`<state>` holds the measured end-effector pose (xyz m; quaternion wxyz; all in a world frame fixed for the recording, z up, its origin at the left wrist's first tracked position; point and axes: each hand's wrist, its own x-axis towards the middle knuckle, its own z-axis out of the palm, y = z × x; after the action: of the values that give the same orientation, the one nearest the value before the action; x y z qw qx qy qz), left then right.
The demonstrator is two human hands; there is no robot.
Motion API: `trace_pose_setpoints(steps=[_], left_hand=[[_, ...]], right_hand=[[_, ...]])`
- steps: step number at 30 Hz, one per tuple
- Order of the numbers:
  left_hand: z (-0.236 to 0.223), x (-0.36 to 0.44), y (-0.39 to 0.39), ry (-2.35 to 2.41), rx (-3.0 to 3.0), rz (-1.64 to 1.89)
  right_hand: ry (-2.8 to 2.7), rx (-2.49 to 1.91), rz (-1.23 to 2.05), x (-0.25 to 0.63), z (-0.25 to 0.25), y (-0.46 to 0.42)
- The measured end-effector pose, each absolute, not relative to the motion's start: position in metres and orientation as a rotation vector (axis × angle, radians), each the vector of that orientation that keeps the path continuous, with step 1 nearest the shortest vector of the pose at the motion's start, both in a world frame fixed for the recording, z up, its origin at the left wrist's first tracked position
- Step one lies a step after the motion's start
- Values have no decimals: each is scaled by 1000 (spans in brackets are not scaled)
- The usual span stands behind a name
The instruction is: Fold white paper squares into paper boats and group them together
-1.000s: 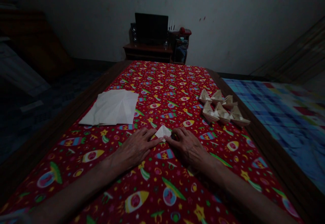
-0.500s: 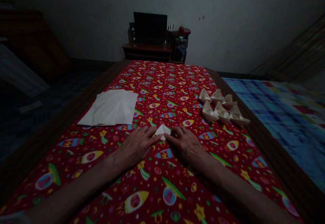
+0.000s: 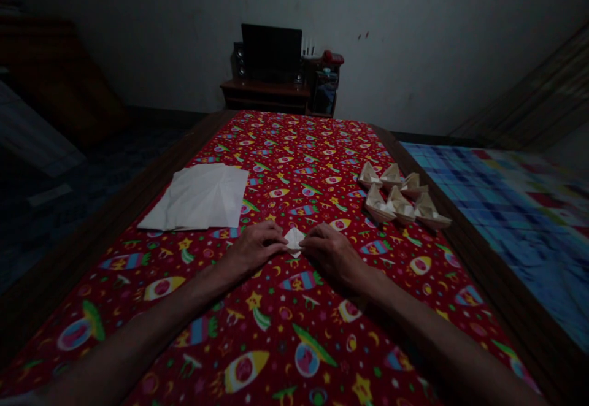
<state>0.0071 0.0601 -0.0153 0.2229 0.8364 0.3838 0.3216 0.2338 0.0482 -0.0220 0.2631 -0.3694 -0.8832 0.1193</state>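
A small folded piece of white paper point(image 3: 294, 241) is held between my two hands over the middle of the cloth. My left hand point(image 3: 258, 243) pinches its left side between thumb and fingers. On the other side, my right hand point(image 3: 332, 249) grips the right edge with thumb and fingertips pressed together. Part of the paper is hidden behind the fingertips. To the left lies a loose stack of white paper sheets point(image 3: 207, 197) with crease marks. Several folded paper boats point(image 3: 399, 207) stand in two rows at the right.
A red cloth point(image 3: 299, 295) with rocket and star patterns covers the table, whose dark wooden edge point(image 3: 464, 259) shows on both sides. Beyond its far end stand a monitor point(image 3: 271, 52) and speakers on a desk point(image 3: 264, 90). A checked blue sheet point(image 3: 497, 210) lies to the right.
My fingers have shifted from pressing on the paper's lower front to pinching it by its left and right sides. The stack and the paper boats stay in place.
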Motion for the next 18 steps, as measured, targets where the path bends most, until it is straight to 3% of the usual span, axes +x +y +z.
trace_pose_setpoints(steps=[18], left_hand=[[-14,22,46,1435,2589,590]], right_hand=[[-2403,-1290,-86,214,-17,49]])
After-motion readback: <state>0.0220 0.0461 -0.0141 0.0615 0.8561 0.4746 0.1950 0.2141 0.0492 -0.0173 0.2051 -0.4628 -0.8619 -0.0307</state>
